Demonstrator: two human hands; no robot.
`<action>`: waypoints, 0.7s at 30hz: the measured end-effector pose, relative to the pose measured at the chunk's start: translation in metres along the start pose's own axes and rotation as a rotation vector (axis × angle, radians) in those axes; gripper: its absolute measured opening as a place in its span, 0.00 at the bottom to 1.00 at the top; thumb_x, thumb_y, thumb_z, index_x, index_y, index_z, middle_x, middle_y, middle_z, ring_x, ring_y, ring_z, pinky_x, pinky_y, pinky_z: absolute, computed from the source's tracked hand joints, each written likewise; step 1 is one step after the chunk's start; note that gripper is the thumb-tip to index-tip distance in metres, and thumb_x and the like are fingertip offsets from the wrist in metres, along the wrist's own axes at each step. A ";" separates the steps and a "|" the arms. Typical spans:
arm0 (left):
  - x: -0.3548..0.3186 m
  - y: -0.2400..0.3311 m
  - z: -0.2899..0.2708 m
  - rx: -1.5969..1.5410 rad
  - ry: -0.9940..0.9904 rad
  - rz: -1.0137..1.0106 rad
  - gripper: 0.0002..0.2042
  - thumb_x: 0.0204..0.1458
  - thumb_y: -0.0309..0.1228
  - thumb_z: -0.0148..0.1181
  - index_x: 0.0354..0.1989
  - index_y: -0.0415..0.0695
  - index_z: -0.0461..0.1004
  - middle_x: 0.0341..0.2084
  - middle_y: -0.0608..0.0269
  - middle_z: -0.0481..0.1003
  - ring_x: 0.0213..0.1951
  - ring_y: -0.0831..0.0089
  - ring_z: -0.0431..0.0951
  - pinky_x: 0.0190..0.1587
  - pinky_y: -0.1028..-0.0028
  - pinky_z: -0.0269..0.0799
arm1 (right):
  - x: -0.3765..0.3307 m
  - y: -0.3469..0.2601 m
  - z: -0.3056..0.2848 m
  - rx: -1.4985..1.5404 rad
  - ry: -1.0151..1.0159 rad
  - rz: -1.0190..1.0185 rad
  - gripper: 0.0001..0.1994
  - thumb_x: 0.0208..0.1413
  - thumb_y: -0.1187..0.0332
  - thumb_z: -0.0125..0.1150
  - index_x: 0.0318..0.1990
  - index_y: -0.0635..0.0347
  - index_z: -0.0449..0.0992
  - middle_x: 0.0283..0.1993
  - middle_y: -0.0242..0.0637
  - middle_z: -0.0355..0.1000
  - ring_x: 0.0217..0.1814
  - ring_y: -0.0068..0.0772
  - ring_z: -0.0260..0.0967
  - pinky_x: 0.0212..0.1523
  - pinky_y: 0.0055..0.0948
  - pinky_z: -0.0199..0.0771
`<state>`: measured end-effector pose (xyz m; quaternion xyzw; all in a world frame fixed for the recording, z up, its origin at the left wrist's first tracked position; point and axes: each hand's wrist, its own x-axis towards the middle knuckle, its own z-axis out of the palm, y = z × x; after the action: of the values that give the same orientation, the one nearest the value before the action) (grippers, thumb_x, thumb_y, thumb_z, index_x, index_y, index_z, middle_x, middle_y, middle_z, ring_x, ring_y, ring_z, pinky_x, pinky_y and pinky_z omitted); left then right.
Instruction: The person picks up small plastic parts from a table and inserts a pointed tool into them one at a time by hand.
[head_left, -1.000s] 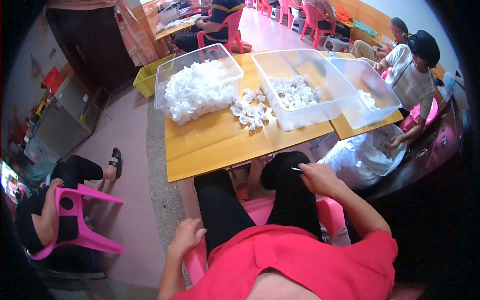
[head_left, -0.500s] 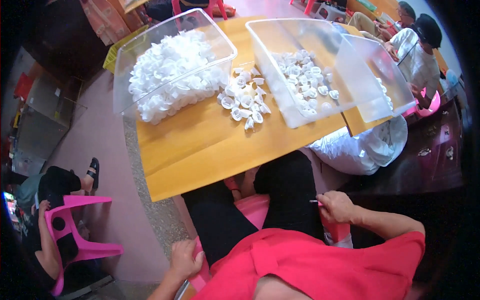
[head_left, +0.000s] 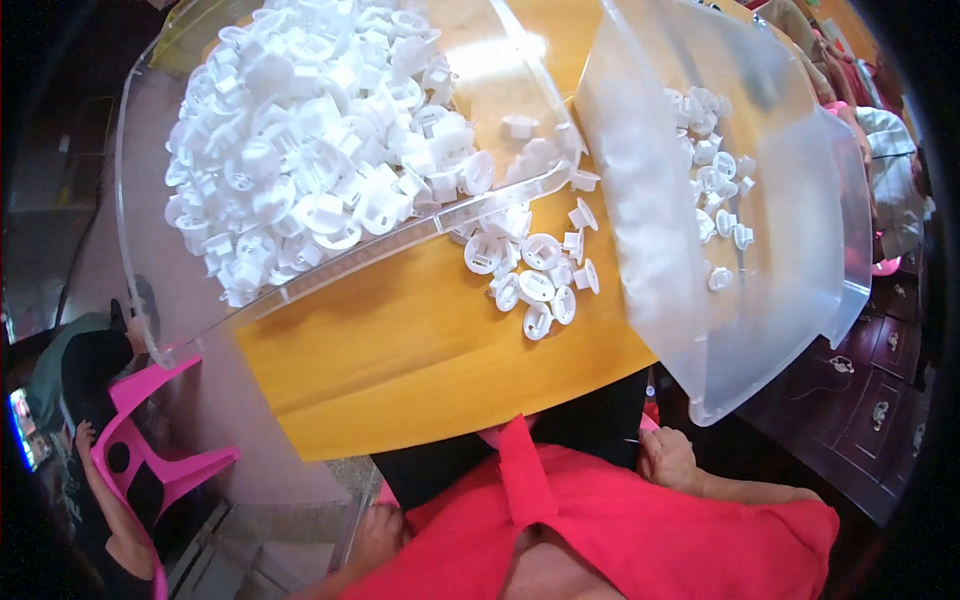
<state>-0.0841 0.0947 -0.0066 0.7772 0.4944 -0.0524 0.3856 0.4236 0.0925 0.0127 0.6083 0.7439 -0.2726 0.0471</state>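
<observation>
The top edge of the frame cut off the clear box (head_left: pixel 285 294) at upper left, the far part of the yellow table (head_left: pixel 400 370) and a corner of the frosted box (head_left: pixel 645 230). Many white pieces (head_left: pixel 290 150) were buried under others. The tabletop and red shirt (head_left: pixel 590 500) hid most of the black-clad legs (head_left: pixel 430 470). The left hand (head_left: pixel 380 535), low in the frame, was dim, its fingers unclear. The right hand (head_left: pixel 668 458) covered most of a slim object (head_left: pixel 631 440), too small to identify. The dark rim swallowed part of the seated person (head_left: pixel 90 390) at far left.
</observation>
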 end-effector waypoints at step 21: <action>-0.011 -0.028 0.023 -0.127 0.361 0.134 0.06 0.45 0.29 0.53 0.30 0.40 0.69 0.24 0.57 0.64 0.31 0.57 0.68 0.35 0.60 0.60 | -0.011 -0.013 0.004 0.064 0.410 0.154 0.11 0.46 0.72 0.56 0.39 0.64 0.69 0.27 0.45 0.66 0.31 0.48 0.66 0.33 0.42 0.67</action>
<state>-0.1057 0.0775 -0.0333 0.7793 0.5049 0.1449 0.3416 0.4133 0.0797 0.0187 0.7072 0.6803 -0.1624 -0.1037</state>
